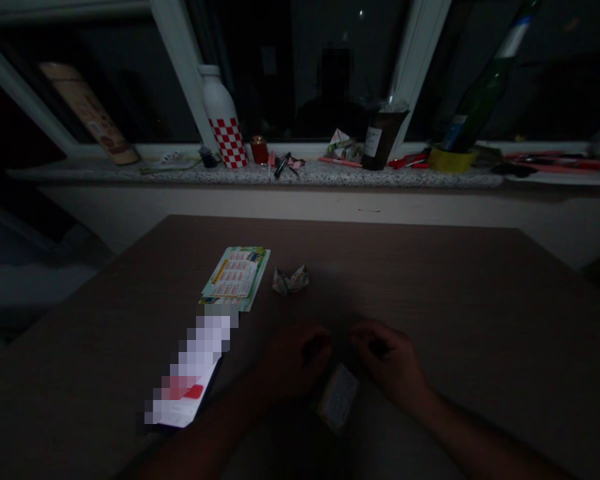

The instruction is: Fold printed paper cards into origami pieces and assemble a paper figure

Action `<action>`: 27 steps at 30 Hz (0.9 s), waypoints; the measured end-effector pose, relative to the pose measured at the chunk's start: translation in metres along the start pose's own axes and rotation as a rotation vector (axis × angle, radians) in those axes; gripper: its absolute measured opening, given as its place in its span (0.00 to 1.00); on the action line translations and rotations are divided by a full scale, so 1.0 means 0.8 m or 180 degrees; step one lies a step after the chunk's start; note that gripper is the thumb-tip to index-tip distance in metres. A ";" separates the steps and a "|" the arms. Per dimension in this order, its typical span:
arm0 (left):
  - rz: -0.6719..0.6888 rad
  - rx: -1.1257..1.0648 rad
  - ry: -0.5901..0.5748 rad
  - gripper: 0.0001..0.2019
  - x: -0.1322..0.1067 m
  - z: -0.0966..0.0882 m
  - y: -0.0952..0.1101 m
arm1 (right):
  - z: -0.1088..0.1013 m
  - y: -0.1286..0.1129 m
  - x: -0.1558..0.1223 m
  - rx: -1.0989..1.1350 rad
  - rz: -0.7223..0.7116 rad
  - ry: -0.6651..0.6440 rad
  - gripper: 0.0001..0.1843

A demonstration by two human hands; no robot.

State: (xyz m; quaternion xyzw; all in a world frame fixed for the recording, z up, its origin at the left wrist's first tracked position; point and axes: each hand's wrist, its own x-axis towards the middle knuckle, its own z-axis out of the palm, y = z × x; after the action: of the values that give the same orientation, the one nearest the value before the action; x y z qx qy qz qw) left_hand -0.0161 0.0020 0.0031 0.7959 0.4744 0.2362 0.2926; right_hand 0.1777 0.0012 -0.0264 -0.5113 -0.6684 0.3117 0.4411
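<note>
In the dim head view, a small printed card or folded paper (339, 399) lies tilted on the table between my wrists. My left hand (297, 357) is beside its upper left, fingers curled in toward the thumb, with nothing visible in them. Facing it, my right hand (387, 360) is also closed loosely, a dark hollow between thumb and fingers, and no object shows there. Whether either hand touches the paper is too dark to tell. Beyond my left hand sits a folded paper piece (290, 280) with two raised points.
A stack of printed cards (235, 277) lies left of the folded piece, and a lit phone (187, 400) below it. On the stone windowsill (325, 175) stand a checkered bottle (229, 137), a tumbler (93, 117), a drink cup (381, 140), a green bottle (480, 93) and yellow tape (451, 160).
</note>
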 end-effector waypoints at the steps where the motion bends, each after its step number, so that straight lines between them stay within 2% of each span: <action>1: 0.0061 0.0046 -0.0057 0.08 -0.001 -0.001 0.000 | 0.000 0.000 0.000 -0.0009 -0.0009 -0.0014 0.06; 5: 0.0269 0.0293 -0.0341 0.16 -0.006 -0.006 0.007 | 0.000 0.002 0.000 0.0080 -0.0023 0.0008 0.06; 8: 0.0234 0.0456 -0.0556 0.21 -0.008 -0.007 0.015 | 0.001 0.003 0.000 0.0156 0.0033 0.0021 0.06; 13: 0.0041 -0.0054 -0.0744 0.14 -0.009 -0.001 0.014 | 0.000 0.004 0.000 0.0233 0.0104 -0.0013 0.07; 16: -0.0187 -0.0590 -0.0521 0.12 -0.007 0.005 0.007 | 0.000 0.004 -0.001 0.0283 0.0162 -0.0062 0.07; 19: -0.0529 -0.0948 0.0078 0.10 -0.003 0.007 0.002 | -0.002 0.003 -0.002 0.0301 0.0147 -0.0135 0.07; 22: -0.0743 -0.1171 0.0609 0.10 0.000 0.008 0.001 | -0.003 -0.001 -0.004 0.0342 0.0051 -0.0418 0.08; 24: -0.0779 -0.1228 0.0753 0.09 0.000 0.009 0.002 | -0.004 -0.005 -0.005 0.0307 -0.0077 -0.0624 0.17; 27: -0.0763 -0.1253 0.0742 0.07 -0.001 0.010 0.004 | -0.005 -0.010 -0.005 0.0159 -0.0272 -0.0849 0.31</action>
State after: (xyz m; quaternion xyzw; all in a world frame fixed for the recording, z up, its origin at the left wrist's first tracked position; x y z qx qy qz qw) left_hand -0.0093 -0.0019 -0.0003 0.6292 0.5408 0.3778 0.4111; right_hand 0.1784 -0.0054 -0.0190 -0.4253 -0.7344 0.3744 0.3737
